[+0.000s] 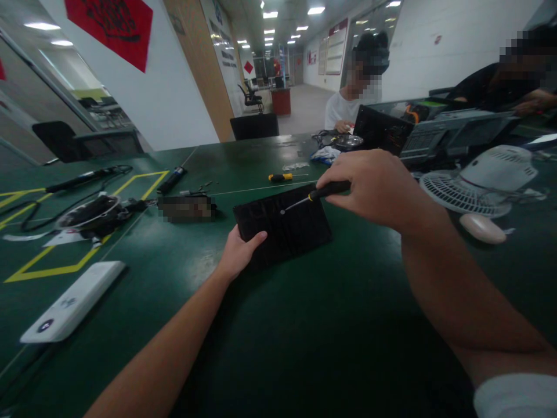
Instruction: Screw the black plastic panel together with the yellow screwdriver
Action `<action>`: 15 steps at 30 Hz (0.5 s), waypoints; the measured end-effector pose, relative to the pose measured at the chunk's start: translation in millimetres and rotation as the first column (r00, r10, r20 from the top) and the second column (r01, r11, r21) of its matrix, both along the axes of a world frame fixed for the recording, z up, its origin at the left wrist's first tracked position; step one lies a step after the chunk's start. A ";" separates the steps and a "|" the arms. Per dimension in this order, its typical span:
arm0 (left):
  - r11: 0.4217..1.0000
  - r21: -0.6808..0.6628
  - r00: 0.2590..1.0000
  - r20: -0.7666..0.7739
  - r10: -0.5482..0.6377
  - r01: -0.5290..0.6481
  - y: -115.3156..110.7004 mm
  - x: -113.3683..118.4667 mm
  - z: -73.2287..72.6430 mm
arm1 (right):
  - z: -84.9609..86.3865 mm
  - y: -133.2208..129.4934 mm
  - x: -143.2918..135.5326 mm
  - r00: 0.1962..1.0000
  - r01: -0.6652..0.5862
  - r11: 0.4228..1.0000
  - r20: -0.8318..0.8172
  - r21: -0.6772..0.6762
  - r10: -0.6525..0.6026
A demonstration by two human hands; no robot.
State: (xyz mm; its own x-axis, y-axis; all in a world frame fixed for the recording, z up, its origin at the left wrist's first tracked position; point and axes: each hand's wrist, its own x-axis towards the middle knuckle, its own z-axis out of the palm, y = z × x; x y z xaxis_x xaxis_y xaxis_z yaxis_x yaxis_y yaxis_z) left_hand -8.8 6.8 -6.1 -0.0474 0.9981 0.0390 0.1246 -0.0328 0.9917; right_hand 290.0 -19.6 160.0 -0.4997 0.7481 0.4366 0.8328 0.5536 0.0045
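Observation:
A flat black rectangular panel [300, 226] is tilted over the green table, its exact kind unclear. My left hand [239, 249] grips its left edge, with the thumb on top and the other fingers hidden beneath. In my right hand [369, 186] is a screwdriver [333, 188] with a black handle and a thin metal shaft. Its tip points down and left, at or very near a small round silver spot [282, 212] on the panel; contact is hard to tell. Behind the panel lies a second screwdriver [281, 177], yellow and black.
Left on the green table [278, 337] are a white power strip [73, 302], a cabled device [93, 215] and a black tool [172, 180]. To the right sit a white fan [474, 180] and a pale mouse [483, 228]. Two people work beyond, near an opened metal case [456, 133].

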 end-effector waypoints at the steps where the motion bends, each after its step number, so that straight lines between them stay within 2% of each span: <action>1: 1.000 0.002 1.000 -0.005 0.003 -0.003 0.2 -0.1 -0.3 | -0.3 0.3 -0.7 1.000 -0.008 1.000 0.010 0.009 0.008; 8: 1.000 0.014 1.000 -0.029 -0.004 0.005 -0.7 0.2 1.1 | -5.2 -1.5 -8.7 0.998 -0.051 0.996 0.029 0.080 0.048; 15: 1.000 0.009 1.000 -0.023 0.003 -0.002 -0.2 -0.1 0.6 | -8.0 -0.6 -11.9 0.998 -0.053 0.995 0.040 0.080 0.050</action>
